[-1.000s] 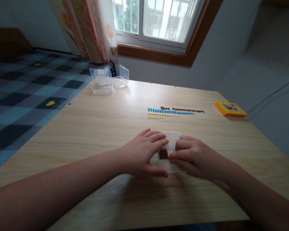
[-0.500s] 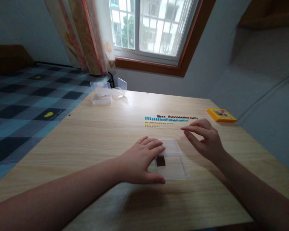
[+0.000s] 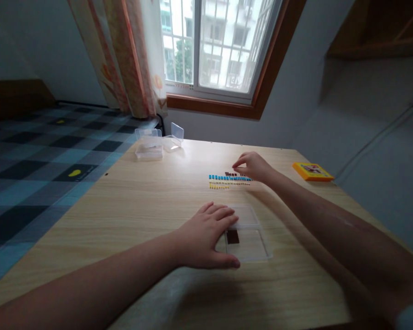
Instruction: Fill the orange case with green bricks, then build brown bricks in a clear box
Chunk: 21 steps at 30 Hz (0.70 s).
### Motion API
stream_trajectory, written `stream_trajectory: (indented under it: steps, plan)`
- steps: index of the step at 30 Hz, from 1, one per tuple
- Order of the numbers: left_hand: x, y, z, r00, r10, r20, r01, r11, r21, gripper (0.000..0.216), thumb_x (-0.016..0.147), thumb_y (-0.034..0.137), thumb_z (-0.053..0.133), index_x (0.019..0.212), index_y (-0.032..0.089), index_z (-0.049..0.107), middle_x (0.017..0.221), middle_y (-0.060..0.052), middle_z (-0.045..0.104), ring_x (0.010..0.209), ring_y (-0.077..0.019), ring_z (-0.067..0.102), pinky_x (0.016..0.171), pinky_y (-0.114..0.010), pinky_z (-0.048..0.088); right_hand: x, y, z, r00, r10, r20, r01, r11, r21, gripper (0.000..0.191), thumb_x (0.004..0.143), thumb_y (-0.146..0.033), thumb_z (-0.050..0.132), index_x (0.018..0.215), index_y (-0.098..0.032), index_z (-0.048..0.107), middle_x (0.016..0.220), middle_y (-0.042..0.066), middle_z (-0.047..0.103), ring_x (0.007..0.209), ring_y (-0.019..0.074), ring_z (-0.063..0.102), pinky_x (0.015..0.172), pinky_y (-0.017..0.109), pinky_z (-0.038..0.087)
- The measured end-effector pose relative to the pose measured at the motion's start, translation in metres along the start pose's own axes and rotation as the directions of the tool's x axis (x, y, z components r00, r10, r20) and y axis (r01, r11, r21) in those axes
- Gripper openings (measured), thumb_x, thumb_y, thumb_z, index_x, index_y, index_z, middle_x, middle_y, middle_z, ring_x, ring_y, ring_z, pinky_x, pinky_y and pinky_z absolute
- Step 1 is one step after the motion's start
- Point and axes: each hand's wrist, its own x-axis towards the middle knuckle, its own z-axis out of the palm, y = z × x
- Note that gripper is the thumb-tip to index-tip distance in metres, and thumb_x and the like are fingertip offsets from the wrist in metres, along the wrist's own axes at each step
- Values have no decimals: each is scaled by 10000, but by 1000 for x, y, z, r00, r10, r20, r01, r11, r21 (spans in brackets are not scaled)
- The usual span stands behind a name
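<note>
My left hand (image 3: 209, 236) lies with fingers spread along the left side of an open clear plastic box (image 3: 253, 251), its fingertips touching the lid part. Inside the box's near half, at the upper left, sits a dark brown square block (image 3: 233, 237). Farther out, my right hand (image 3: 255, 166) hovers over the small pieces, thumb and finger pinched near the dark brown row (image 3: 231, 174). Whether a piece is between them is too small to tell. Below that row run blue pieces (image 3: 223, 178) and yellow pieces (image 3: 219, 187). The right ends of the upper rows are hidden by my right hand.
Open clear plastic boxes (image 3: 149, 150) stand at the table's far left corner. A flat yellow box (image 3: 312, 172) with a picture lies near the right edge. A bed with a checked cover (image 3: 55, 169) adjoins the table's left side. Behind is a window (image 3: 227, 50).
My right hand has moved forward and left, from beside the rows' right end to above the dark brown row, its fingertips drawing together. My left hand stays at the clear box.
</note>
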Motion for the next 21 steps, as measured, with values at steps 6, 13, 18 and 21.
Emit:
stream_trajectory:
  steps: [6, 13, 18, 21]
  plan:
    - [-1, 1, 1, 1000, -3, -3, 3, 1000, -12, 945, 761, 789, 672, 1467, 177, 528, 1548, -187, 506, 1439, -399, 450, 1243, -630, 217, 20, 4, 13, 991, 66, 117, -64, 998, -20, 162, 870, -230, 753, 986, -174, 852, 946, 92, 792, 797, 176, 689, 742, 271, 480]
    - [-1, -1, 4, 1000, -1, -15, 1, 1000, -9, 894, 782, 770, 660, 1458, 199, 536, 1540, -162, 520, 1429, -383, 464, 1250, -605, 219, 25, -7, 21, 978, 98, 185, -80, 991, -104, 133, 851, -258, 777, 952, -245, 862, 930, 59, 804, 789, 170, 689, 704, 247, 457]
    - [-1, -1, 5, 1000, 9, -24, -9, 1000, -7, 915, 784, 777, 656, 1465, 179, 528, 1540, -174, 516, 1434, -383, 454, 1241, -624, 224, 29, -9, 27, 972, 112, 207, -86, 988, -132, 140, 867, -243, 747, 945, -241, 864, 933, 67, 805, 828, 179, 701, 712, 242, 454]
    - [-1, -1, 4, 999, 14, -31, -15, 1000, -5, 906, 784, 778, 654, 1456, 182, 536, 1533, -170, 524, 1424, -384, 464, 1238, -617, 236, 32, -11, 30, 972, 117, 205, -91, 987, -131, 163, 889, -246, 719, 971, -243, 861, 932, 61, 807, 817, 166, 700, 709, 231, 451]
